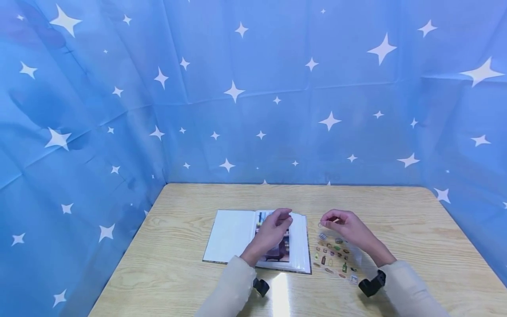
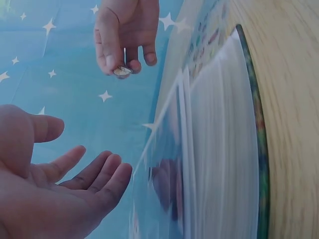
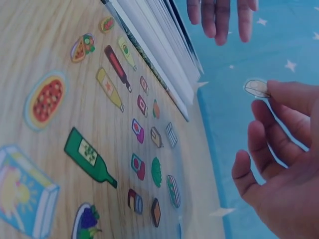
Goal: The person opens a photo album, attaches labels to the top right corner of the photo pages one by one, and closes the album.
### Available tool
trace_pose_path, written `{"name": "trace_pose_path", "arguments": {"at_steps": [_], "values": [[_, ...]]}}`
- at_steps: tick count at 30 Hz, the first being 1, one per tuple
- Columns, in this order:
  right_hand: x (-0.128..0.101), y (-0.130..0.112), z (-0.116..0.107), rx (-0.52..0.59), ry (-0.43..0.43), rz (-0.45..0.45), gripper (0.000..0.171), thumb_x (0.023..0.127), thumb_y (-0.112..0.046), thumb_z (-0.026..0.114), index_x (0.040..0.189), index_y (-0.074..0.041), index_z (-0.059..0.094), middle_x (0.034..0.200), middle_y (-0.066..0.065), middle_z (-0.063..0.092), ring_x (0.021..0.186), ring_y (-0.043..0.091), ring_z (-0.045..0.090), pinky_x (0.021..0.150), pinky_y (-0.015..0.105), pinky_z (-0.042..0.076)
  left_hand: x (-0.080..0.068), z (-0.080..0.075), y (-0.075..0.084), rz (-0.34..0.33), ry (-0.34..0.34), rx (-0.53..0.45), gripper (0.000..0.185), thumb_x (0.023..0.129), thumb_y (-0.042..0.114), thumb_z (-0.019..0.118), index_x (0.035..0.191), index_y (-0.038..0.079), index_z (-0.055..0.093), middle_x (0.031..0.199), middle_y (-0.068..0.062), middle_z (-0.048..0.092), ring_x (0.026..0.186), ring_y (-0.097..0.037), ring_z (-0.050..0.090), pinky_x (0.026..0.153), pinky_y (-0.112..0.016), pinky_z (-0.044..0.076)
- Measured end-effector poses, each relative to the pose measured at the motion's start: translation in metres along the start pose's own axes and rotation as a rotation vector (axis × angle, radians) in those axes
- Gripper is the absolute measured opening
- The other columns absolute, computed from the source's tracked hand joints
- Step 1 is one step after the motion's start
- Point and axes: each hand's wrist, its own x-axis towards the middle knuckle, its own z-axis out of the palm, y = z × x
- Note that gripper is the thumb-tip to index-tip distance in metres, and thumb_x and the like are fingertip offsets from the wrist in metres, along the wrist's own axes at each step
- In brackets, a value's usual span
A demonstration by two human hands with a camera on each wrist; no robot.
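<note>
Above the sticker sheet (image 1: 336,257) on the table (image 1: 178,273), the right hand (image 1: 350,229) pinches a tiny, flimsy sticker (image 3: 256,88) by its edge, likely clingy; the left hand (image 1: 271,233) hovers relaxed, empty, over the open album (image 1: 237,237).

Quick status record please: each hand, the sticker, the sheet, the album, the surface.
left hand: open, fingers relaxed, held over the album's right page, holding nothing
right hand: pinches a small round sticker between thumb and forefinger, raised off the table
sticker sheet: clear sheet flat on the table, right of the album, printed with bottles and food
album: open, flat, a photo on the right page
table: light wood grain
backdrop: blue cloth with white stars
</note>
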Motion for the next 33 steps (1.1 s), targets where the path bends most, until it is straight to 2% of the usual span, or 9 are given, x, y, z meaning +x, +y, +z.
{"name": "trace_pose_path", "arguments": {"at_steps": [3, 7, 11, 15, 17, 21, 26, 28, 33], "values": [[0.002, 0.0, 0.0, 0.017, -0.006, -0.015, 0.015, 0.098, -0.019, 0.064, 0.103, -0.007, 0.07, 0.101, 0.011, 0.07, 0.087, 0.03, 0.066, 0.072, 0.036, 0.056, -0.002, -0.006, -0.003, 0.035, 0.002, 0.021, 0.04, 0.104, 0.031, 0.05, 0.14, 0.015, 0.053, 0.131, -0.008, 0.06, 0.119, -0.019, 0.057, 0.099, -0.039, 0.048], [0.005, 0.0, 0.002, 0.016, -0.01, -0.019, 0.017, 0.098, -0.02, 0.064, 0.103, -0.006, 0.07, 0.101, 0.014, 0.07, 0.086, 0.029, 0.066, 0.073, 0.035, 0.055, -0.006, -0.012, -0.009, 0.053, -0.008, 0.069, 0.042, 0.104, 0.031, 0.05, 0.142, 0.013, 0.052, 0.134, -0.01, 0.059, 0.122, -0.023, 0.057, 0.102, -0.044, 0.046], [0.006, -0.001, 0.004, 0.006, -0.007, 0.002, 0.017, 0.098, -0.022, 0.064, 0.103, -0.008, 0.071, 0.101, 0.012, 0.07, 0.087, 0.03, 0.066, 0.074, 0.036, 0.055, -0.009, -0.017, -0.011, 0.075, -0.019, 0.134, 0.042, 0.104, 0.029, 0.051, 0.142, 0.012, 0.052, 0.129, -0.009, 0.061, 0.116, -0.021, 0.06, 0.098, -0.042, 0.049], [0.008, -0.001, 0.006, 0.005, -0.008, -0.008, 0.018, 0.098, -0.022, 0.064, 0.103, -0.007, 0.071, 0.102, 0.013, 0.07, 0.087, 0.03, 0.066, 0.074, 0.036, 0.055, -0.011, -0.02, -0.014, 0.13, -0.023, 0.236, 0.042, 0.104, 0.024, 0.052, 0.142, 0.007, 0.052, 0.119, -0.01, 0.064, 0.106, -0.02, 0.062, 0.092, -0.038, 0.05], [0.01, 0.0, 0.007, 0.014, -0.011, -0.009, 0.019, 0.097, -0.023, 0.065, 0.103, -0.006, 0.071, 0.103, 0.015, 0.069, 0.087, 0.031, 0.066, 0.074, 0.036, 0.056, -0.012, -0.022, -0.015, 0.17, -0.03, 0.292, 0.042, 0.103, 0.021, 0.052, 0.142, 0.004, 0.052, 0.121, -0.012, 0.064, 0.109, -0.023, 0.062, 0.094, -0.039, 0.05], [0.013, 0.001, 0.01, 0.031, -0.017, 0.003, 0.021, 0.097, -0.025, 0.065, 0.104, -0.006, 0.071, 0.104, 0.015, 0.069, 0.089, 0.033, 0.065, 0.075, 0.037, 0.055, -0.014, -0.023, -0.018, 0.261, -0.044, 0.409, 0.037, 0.102, 0.016, 0.053, 0.136, -0.001, 0.056, 0.131, -0.016, 0.061, 0.124, -0.028, 0.056, 0.106, -0.043, 0.045], [0.015, 0.0, 0.014, 0.041, -0.027, -0.006, 0.023, 0.097, -0.024, 0.065, 0.105, -0.003, 0.07, 0.104, 0.018, 0.068, 0.089, 0.033, 0.065, 0.074, 0.037, 0.055, -0.017, -0.021, -0.024, 0.33, -0.072, 0.553, 0.032, 0.099, 0.016, 0.055, 0.126, 0.0, 0.062, 0.129, -0.018, 0.061, 0.126, -0.032, 0.053, 0.107, -0.045, 0.042], [0.016, -0.001, 0.015, 0.05, -0.03, -0.004, 0.023, 0.097, -0.023, 0.065, 0.106, -0.002, 0.07, 0.104, 0.019, 0.068, 0.089, 0.032, 0.065, 0.073, 0.036, 0.055, -0.02, -0.021, -0.025, 0.32, -0.095, 0.624, 0.037, 0.099, 0.019, 0.055, 0.131, 0.001, 0.059, 0.136, -0.02, 0.056, 0.132, -0.036, 0.047, 0.111, -0.049, 0.037], [0.019, -0.003, 0.02, 0.06, -0.024, 0.001, 0.021, 0.096, -0.022, 0.067, 0.105, -0.004, 0.071, 0.104, 0.016, 0.069, 0.089, 0.029, 0.064, 0.073, 0.035, 0.055, -0.03, -0.021, -0.025, 0.199, -0.213, 0.753, 0.054, 0.103, 0.036, 0.049, 0.151, 0.013, 0.042, 0.159, -0.021, 0.03, 0.148, -0.04, 0.022, 0.118, -0.058, 0.02]]}}
